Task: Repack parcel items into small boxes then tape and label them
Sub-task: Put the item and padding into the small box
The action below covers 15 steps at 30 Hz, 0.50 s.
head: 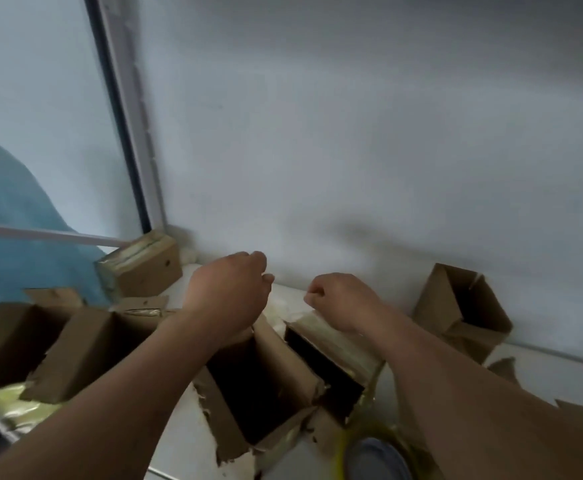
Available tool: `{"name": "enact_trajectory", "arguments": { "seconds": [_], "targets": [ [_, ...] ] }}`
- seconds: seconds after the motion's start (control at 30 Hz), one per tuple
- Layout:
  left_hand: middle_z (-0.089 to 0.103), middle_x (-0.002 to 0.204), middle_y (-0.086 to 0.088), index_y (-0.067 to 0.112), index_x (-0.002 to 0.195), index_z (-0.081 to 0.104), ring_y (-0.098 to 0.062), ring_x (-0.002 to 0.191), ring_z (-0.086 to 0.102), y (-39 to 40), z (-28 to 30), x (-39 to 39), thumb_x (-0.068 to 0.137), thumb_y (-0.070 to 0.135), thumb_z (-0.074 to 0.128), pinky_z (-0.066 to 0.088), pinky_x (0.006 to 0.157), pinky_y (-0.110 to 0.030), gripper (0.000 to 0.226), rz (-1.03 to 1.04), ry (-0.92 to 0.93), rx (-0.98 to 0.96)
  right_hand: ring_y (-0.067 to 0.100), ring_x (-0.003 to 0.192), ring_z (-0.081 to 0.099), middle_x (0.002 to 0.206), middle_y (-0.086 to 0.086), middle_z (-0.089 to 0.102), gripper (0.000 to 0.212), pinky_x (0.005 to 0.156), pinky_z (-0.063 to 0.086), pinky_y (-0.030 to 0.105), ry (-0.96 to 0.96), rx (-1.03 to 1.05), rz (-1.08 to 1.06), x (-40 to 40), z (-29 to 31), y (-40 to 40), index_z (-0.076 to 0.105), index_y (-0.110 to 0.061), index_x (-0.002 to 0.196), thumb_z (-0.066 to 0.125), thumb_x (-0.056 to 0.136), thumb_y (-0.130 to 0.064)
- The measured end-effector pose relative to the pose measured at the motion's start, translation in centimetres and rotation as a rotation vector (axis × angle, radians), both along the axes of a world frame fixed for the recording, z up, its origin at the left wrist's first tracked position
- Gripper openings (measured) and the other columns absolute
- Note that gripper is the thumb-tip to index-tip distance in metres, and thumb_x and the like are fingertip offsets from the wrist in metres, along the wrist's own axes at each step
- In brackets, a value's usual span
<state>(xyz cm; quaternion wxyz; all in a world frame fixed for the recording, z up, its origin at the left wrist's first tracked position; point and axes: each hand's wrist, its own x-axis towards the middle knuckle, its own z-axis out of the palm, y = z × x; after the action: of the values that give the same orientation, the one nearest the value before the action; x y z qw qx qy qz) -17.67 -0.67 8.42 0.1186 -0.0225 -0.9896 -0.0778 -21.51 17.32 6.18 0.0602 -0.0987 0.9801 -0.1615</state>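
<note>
The frame is blurred. My left hand [227, 292] reaches forward above an open, torn cardboard box [248, 386]; its fingers curl away from me and the palm is hidden. My right hand [338, 299] is a fist with the thumb against the forefinger, and nothing shows in it. It hovers over the far flap of a second box [331, 362] wrapped in yellowish clear tape. Both boxes look dark inside.
A taped, closed box [144, 268] sits at the wall's corner, back left. More open boxes [41, 344] lie at the left and another open box [463, 310] leans on the white wall at the right. A grey-blue round thing ringed by yellowish tape [376, 459] is at the bottom edge.
</note>
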Motion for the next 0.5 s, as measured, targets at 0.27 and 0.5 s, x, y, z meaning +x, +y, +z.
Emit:
{"name": "enact_trajectory", "arguments": {
  "seconds": [0.27,0.5],
  "targets": [
    [0.064,0.107,0.003,0.024,0.114,0.057,-0.019,0.094,0.061,-3.3,-2.1,-3.4,0.100,0.044,0.041,0.047,0.073,-0.033,0.029,0.032,-0.108,0.063,0.022,0.133,0.044,0.147,0.000,0.045,0.053,0.107,0.039,0.036,-0.187,0.159,0.069,-7.5,-4.8,-5.8,0.044,-0.023,0.144,0.056,0.097,-0.042],
    [0.064,0.110,0.006,0.027,0.113,0.057,-0.018,0.098,0.059,-4.6,-4.3,-4.3,0.098,0.045,0.042,0.042,0.072,-0.032,0.027,0.051,-0.164,0.130,0.027,0.128,0.049,0.146,0.005,0.047,0.052,0.105,0.043,0.041,-0.313,0.359,0.066,-10.2,-8.2,-7.9,0.045,-0.014,0.143,0.052,0.096,-0.035]
  ]
}}
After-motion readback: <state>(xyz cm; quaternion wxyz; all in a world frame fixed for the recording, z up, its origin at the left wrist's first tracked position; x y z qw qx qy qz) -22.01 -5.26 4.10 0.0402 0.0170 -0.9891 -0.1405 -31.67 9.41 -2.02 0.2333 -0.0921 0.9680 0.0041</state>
